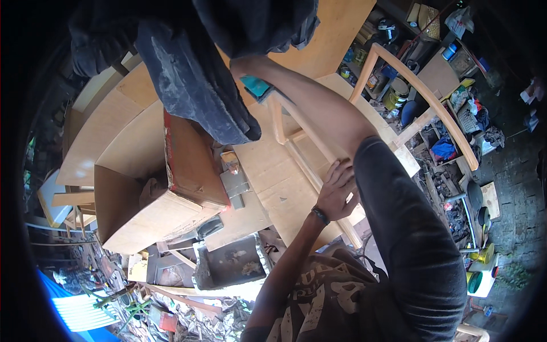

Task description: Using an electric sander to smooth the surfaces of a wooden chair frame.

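Observation:
My left hand (336, 191), with a dark band at its wrist, rests around a light wooden rail of a chair-like frame (305, 163). Its fingers bend over the wood. From the right, my right arm (322, 105) crosses above the frame in a dark sleeve. At its far end my right hand (240, 67) is partly hidden by dark hanging cloth; it appears to grip a teal pad (256, 86), close against the top corner of the frame. The fingers themselves hardly show. Beneath the frame lie flat cardboard sheets (268, 182).
An open cardboard box (199, 165) stands left of the frame. Dusty dark cloth (196, 80) fills the upper middle. A curved wooden frame (433, 102) rises at the right, near cluttered tools and cans. Below the box sits a worn grey tray (231, 265), amid scraps.

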Tool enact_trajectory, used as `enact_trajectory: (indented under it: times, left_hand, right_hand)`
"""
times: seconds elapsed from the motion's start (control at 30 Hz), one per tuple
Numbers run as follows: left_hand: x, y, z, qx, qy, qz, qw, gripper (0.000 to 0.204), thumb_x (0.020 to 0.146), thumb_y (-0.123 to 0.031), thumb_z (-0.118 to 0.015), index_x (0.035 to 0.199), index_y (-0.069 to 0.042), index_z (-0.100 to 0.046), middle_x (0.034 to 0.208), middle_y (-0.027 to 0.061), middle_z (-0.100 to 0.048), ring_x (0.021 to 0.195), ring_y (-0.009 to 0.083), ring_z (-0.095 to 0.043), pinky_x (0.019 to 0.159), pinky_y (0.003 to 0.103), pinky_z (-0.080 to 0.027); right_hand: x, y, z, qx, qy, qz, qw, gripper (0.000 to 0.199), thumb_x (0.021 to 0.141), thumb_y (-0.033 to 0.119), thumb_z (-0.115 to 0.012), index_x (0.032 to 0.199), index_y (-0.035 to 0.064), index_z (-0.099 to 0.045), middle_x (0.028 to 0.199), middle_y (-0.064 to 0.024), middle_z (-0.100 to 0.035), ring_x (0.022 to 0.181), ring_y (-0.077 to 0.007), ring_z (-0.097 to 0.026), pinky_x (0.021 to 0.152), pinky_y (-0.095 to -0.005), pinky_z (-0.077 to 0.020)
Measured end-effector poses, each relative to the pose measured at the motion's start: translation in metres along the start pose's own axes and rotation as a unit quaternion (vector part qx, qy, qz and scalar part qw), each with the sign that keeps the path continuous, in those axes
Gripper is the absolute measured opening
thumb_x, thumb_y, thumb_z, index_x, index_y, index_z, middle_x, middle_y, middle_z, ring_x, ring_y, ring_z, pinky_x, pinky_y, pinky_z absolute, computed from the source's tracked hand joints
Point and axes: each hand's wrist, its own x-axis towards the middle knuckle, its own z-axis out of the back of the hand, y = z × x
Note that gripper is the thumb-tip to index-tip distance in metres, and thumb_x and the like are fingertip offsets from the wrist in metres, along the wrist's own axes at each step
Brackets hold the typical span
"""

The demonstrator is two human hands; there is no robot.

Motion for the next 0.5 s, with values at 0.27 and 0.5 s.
enact_trajectory:
  times: [0.27,0.5]
  left_hand:
    - [0.013,-0.016,0.001,-0.023,-0.041,-0.017,0.999,0.036,0.086,-0.017,-0.061,0.120,-0.007,-0.065,0.132,0.0099,-0.057,0.136,0.0321,-0.043,0.122,0.053,-0.022]
    - [0.004,-0.013,0.008,-0.017,-0.015,0.019,1.000,0.043,0.084,-0.019,-0.059,0.126,-0.012,-0.065,0.134,0.0100,-0.057,0.136,0.0339,-0.041,0.121,0.056,-0.018]
  right_hand:
    - [-0.012,-0.050,0.061,0.087,0.018,-0.041,0.995,0.066,0.056,0.029,-0.077,0.118,0.0068,-0.070,0.120,-0.0185,-0.068,0.117,-0.0304,-0.064,0.091,-0.0417,-0.0550]
    - [-0.024,-0.055,0.059,0.155,0.035,-0.023,0.987,0.068,0.055,0.033,-0.079,0.119,0.0088,-0.071,0.124,-0.0181,-0.067,0.119,-0.0310,-0.063,0.096,-0.0401,-0.0525]
